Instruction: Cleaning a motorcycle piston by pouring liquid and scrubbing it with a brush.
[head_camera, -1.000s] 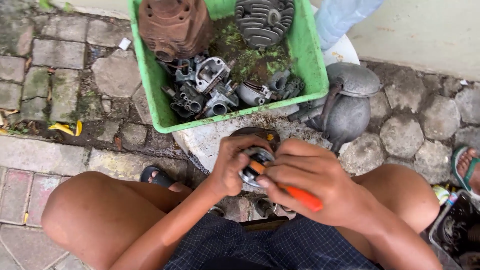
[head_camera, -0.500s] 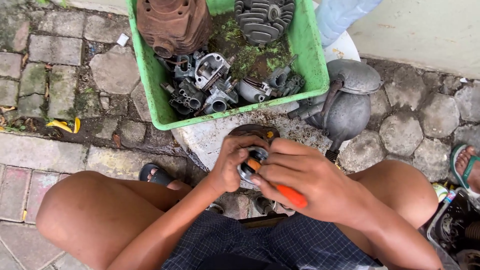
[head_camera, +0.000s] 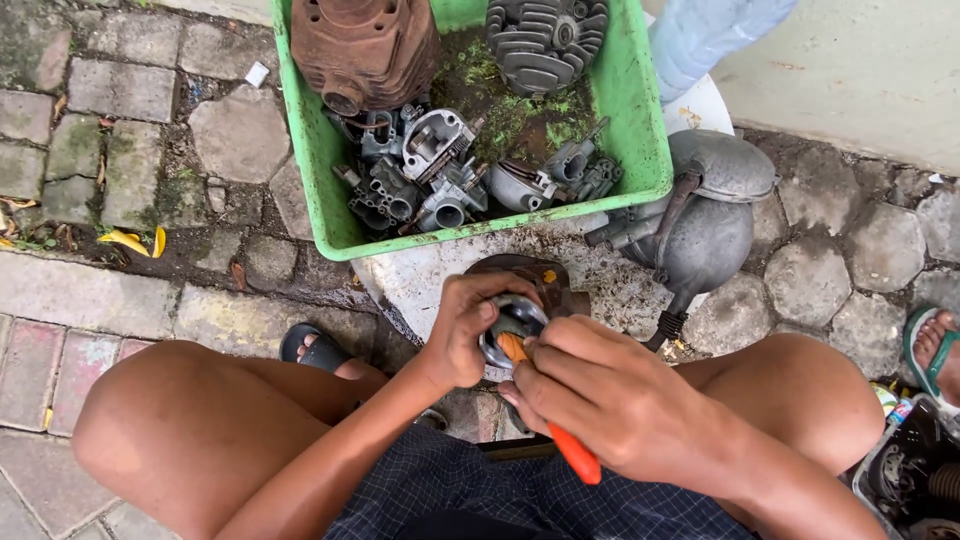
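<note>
Round metal part (head_camera: 515, 325) gripped by left hand (head_camera: 462, 335) | orange-handled screwdriver (head_camera: 560, 440) gripped by right hand (head_camera: 600, 395) | tip pointed away into part

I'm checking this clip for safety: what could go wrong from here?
The orange-handled tool in the right hand points its tip at the small round metal part that the left hand grips; a slip could jab those fingers. The part is held in the air above bare knees, so it may drop. The green plastic crate of engine parts stands close ahead and could be knocked.
</note>
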